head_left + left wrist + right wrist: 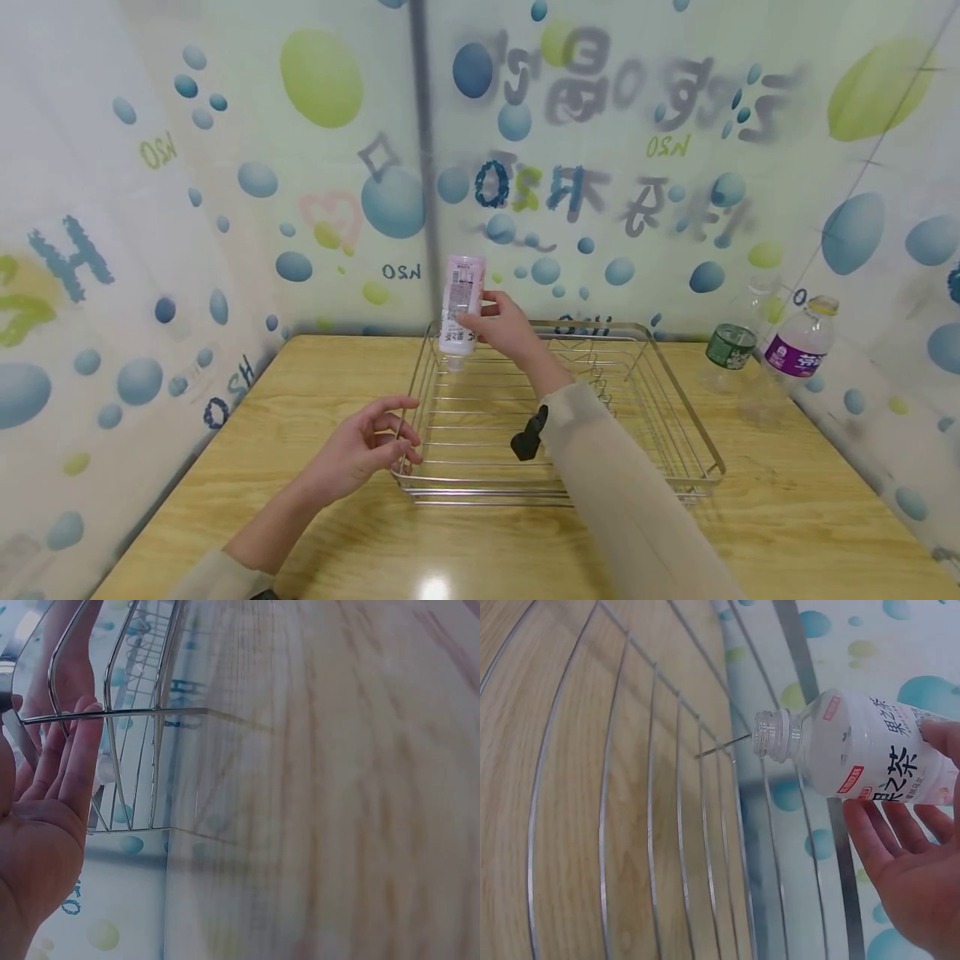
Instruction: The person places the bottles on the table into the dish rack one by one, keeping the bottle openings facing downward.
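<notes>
A clear plastic bottle [461,304] with a pink and white label is held mouth down by my right hand [504,329], over the rear left part of a wire dish rack [551,481]. The right wrist view shows the bottle's uncapped neck [776,736] close to the rack wires, with the thumb and fingers on opposite sides of the label. My left hand [367,446] is at the rack's left side, its fingers loosely bent. In the left wrist view the fingertips [88,712] lie right at the metal rail.
The rack stands on a wooden table [337,367]. At the back right are two clear bottles, one with a green label [731,346] and one with a purple label [797,354]. A patterned curtain [637,233] surrounds the table at the back and sides.
</notes>
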`<state>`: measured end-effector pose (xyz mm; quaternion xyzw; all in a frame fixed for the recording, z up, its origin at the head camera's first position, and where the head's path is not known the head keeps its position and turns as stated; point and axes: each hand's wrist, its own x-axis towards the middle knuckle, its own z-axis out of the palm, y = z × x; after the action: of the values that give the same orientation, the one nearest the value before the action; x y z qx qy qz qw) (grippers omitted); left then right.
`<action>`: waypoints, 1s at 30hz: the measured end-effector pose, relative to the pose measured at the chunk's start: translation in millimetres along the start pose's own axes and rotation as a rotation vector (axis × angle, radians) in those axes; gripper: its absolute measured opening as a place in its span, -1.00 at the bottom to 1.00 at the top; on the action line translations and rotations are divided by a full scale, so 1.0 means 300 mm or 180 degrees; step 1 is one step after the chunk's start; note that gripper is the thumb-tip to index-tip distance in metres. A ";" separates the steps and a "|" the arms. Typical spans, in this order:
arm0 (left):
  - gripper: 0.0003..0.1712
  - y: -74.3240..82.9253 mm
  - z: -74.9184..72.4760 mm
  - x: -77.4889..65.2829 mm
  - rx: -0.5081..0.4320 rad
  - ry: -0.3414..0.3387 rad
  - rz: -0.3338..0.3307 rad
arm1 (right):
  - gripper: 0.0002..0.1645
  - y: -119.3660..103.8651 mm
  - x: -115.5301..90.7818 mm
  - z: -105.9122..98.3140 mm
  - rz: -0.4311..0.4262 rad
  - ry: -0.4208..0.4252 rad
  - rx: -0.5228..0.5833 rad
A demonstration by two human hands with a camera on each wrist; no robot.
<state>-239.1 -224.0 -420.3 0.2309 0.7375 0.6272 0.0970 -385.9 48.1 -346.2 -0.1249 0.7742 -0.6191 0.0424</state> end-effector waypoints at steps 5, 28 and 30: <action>-0.30 -0.003 -0.003 -0.004 0.0060 0.0028 0.0003 | -0.10 0.045 0.014 0.019 0.0048 -0.0131 -0.0189; -0.33 0.005 0.001 0.004 0.0053 -0.0023 -0.0029 | -0.12 0.096 -0.001 0.061 0.0080 -0.0670 -0.0237; -0.33 0.005 0.000 0.004 0.0061 -0.0022 -0.0038 | -0.02 0.101 0.002 0.060 0.0105 -0.0672 -0.0262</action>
<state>-239.7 -223.3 -418.6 0.2295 0.7445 0.6187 0.1010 -386.7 37.0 -379.7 -0.1783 0.7921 -0.5694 0.1287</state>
